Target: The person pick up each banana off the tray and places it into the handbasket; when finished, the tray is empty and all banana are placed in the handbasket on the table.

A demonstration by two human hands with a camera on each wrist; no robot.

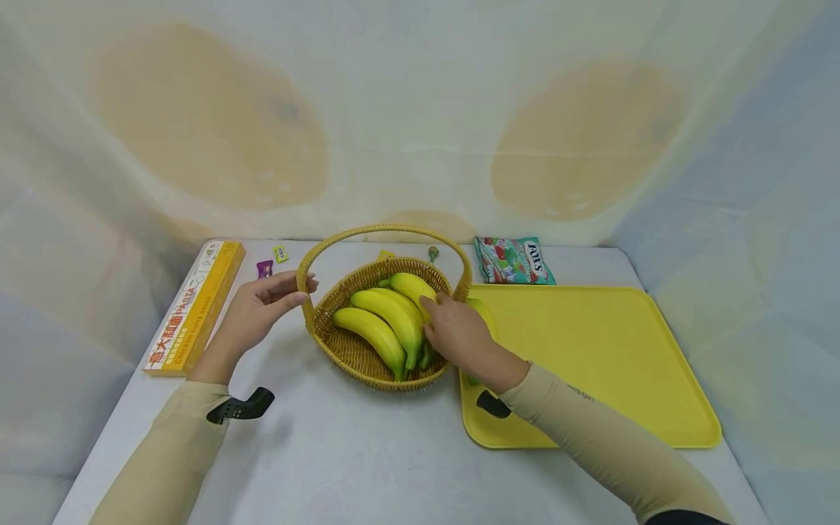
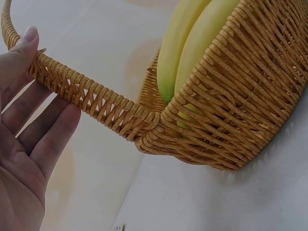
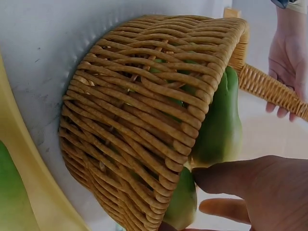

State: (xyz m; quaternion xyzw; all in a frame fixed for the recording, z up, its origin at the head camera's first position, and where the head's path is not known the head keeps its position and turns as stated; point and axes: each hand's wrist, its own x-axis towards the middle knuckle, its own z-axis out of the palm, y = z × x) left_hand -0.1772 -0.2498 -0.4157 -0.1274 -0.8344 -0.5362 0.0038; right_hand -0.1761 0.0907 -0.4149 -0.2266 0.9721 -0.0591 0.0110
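Observation:
A woven wicker basket (image 1: 354, 350) with a hoop handle (image 1: 387, 230) stands mid-table and holds a bunch of yellow-green bananas (image 1: 380, 321). My left hand (image 1: 272, 302) holds the handle's left foot; in the left wrist view the handle (image 2: 91, 101) runs between the thumb and the straight fingers (image 2: 48, 139). At the basket's right rim my right hand (image 1: 459, 335) grips the bunch near its stem end. In the right wrist view its thumb (image 3: 226, 175) presses on a banana (image 3: 221, 125) above the basket wall (image 3: 134, 139). Another banana (image 1: 484, 312) lies on the tray, partly hidden by that hand.
A yellow tray (image 1: 590, 357) sits right of the basket, touching it. A long yellow pasta box (image 1: 193, 306) lies along the left edge. A candy bag (image 1: 513, 260) and small sweets (image 1: 265, 267) lie at the back. White cloth walls the table.

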